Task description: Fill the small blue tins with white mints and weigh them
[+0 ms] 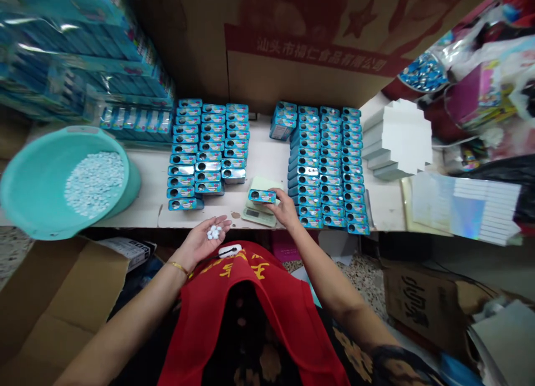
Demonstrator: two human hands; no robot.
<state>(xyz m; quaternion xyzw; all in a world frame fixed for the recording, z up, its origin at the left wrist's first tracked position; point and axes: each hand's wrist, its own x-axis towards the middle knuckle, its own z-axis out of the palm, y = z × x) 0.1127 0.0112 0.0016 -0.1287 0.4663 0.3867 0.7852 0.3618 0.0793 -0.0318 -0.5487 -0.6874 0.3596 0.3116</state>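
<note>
1. Held blue tin (262, 196), centre of the frame: printed metal by its look, smooth and glossy.
2. Tin rows (330, 170), right of centre: the same glossy printed finish.
3. White tablets (214, 232), lower centre: smooth, matt, chalky-looking.
4. Turquoise tub (37, 174), left edge: smooth plastic, soft sheen.
5. Wrapped packs (75, 38), upper left: clear plastic film, shiny with bright glints.
6. Large carton (292, 85), top centre: matt brown cardboard, printed red.
7. Tabletop (261, 146), mid-frame: smooth, pale, worn at the front edge.
8. Card stack (407, 135), right: matt white card or paper.
9. Apron (196, 308), bottom centre: matt red cloth, yellow lettering.
10. Bracelet (179, 267), lower left: shiny gold-coloured metal.
</note>
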